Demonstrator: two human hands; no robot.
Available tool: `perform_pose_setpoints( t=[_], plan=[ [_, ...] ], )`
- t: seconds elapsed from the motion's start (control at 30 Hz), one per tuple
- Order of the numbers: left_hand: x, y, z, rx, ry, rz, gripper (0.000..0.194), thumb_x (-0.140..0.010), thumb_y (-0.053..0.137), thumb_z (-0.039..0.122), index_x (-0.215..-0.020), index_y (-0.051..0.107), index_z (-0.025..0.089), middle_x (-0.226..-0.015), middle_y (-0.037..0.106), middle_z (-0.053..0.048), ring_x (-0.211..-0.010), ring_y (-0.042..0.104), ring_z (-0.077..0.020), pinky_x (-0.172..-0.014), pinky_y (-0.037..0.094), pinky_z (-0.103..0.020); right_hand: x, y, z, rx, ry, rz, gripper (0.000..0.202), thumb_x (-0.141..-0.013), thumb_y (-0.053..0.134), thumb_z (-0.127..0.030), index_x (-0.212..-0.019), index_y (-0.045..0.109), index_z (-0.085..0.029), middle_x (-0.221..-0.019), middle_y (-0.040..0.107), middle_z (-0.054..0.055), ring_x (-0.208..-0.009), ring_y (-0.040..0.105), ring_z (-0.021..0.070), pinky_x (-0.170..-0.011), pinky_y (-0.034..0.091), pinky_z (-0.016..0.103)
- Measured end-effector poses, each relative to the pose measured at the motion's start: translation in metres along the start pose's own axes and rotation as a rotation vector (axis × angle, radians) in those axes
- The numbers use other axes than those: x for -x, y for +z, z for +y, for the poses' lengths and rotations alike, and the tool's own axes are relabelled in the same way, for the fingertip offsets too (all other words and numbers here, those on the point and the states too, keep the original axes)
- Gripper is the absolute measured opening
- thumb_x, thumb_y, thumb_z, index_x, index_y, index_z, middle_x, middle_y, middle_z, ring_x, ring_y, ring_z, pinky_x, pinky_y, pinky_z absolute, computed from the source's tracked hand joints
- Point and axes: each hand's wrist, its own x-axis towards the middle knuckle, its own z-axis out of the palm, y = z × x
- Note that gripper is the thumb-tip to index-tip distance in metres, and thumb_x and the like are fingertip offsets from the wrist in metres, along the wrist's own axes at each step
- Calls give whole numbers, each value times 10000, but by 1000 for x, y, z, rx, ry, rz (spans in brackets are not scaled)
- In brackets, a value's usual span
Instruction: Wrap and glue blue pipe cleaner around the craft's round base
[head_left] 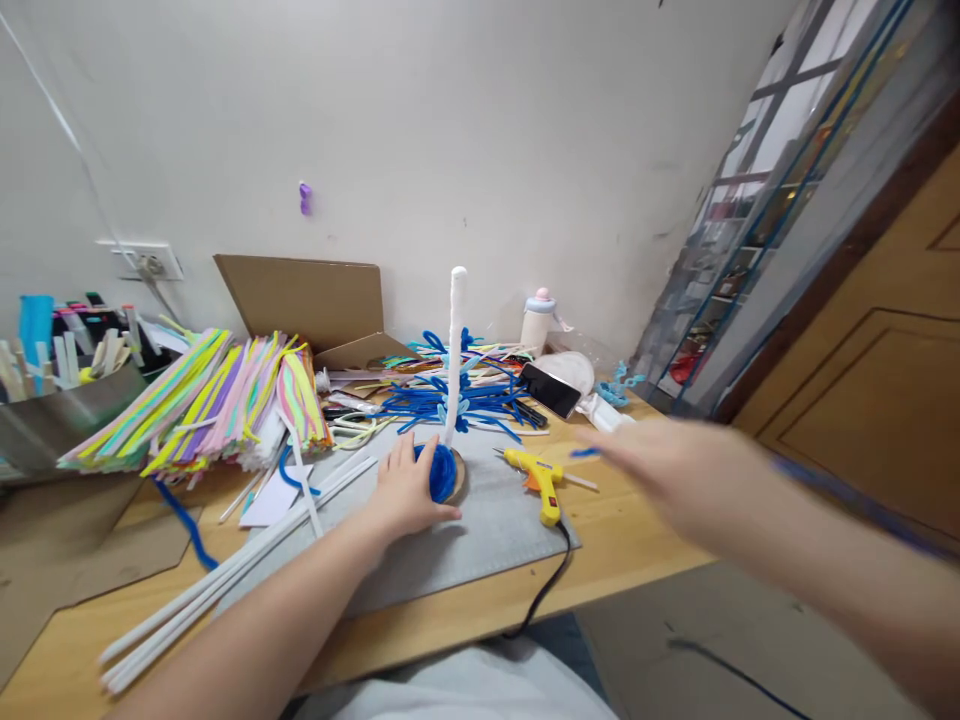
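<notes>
On the mat (487,540), the left hand (407,490) grasps a round, bright blue coil (442,474); whether the right hand (679,475) grips is unclear.

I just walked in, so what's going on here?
A person's left hand holds a round blue piece, with a white rod standing upright just behind it. The right hand, blurred, is out to the right, a bit of blue at its fingertips. A yellow glue gun lies at the right edge of the grey mat.

no readable text, glue gun label (547,474) illegible
</notes>
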Motion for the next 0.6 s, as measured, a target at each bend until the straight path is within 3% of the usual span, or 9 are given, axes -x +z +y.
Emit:
perform_pose_setpoints(
  t=[0.07,0.13,0.17,0.2,0.27,0.37,0.5,0.6],
  plan=[
    [-8,0,-11,-75,30,-109,1230,-404,762,650,-1443,230,263,-1521,124,-185,-1389,81,-419,-1076,140,-580,-9,36,-19,-184,16,-211,292,-883,470,-244,-1126,628,-277,-1051,679,47,-969,612,195,-821,463,309],
    [-10,1,-18,-104,86,-145,1186,-434,723,689,-1440,237,290,-1486,238,-174,-1367,179,-415,-1072,129,-585,-20,78,-37,-430,135,-361,299,-859,443,-213,-1094,629,-217,-938,692,65,-865,624,193,-756,465,300],
    [-11,1,-21,-110,116,-140,1152,-458,706,695,-1436,248,293,-1451,306,-170,-1341,247,-409,-1070,137,-583,-25,98,-43,-536,241,-404,275,-844,428,-193,-1026,635,-181,-749,672,46,-697,607,171,-654,456,280],
    [-10,0,-23,-112,144,-126,1124,-478,697,691,-1433,261,290,-1415,360,-167,-1312,304,-401,-1068,149,-576,-30,116,-48,-667,343,-466,284,-847,393,-186,-1025,612,-161,-636,624,15,-561,550,142,-554,421,252],
    [-7,-3,-29,-113,195,-111,1097,-495,704,664,-1429,277,277,-1382,399,-168,-1284,349,-387,-1071,164,-562,-37,143,-53,-839,459,-528,303,-861,349,-212,-1057,576,-163,-601,566,-26,-419,402,99,-439,320,221],
    [0,-13,-40,-102,309,-183,1103,-497,741,602,-1436,256,288,-1444,330,-162,-1325,294,-377,-1087,131,-561,-37,161,-59,-883,380,-484,282,-867,383,-262,-986,620,-167,-611,549,-27,-465,401,94,-475,317,218],
    [15,-29,-53,-80,412,-238,1016,-551,764,479,-1425,271,321,-1528,176,-125,-1379,161,-393,-1080,82,-604,-27,161,-71,-818,251,-387,231,-847,454,-252,-976,638,-200,-659,594,-15,-632,526,134,-602,381,236],
    [29,-34,-56,41,460,-177,862,-601,763,367,-1370,380,291,-1465,322,-101,-1329,297,-335,-1091,193,-525,-24,156,-83,-743,177,-338,168,-851,466,-232,-924,617,-220,-793,658,-5,-732,575,148,-661,397,246]
  ],
)
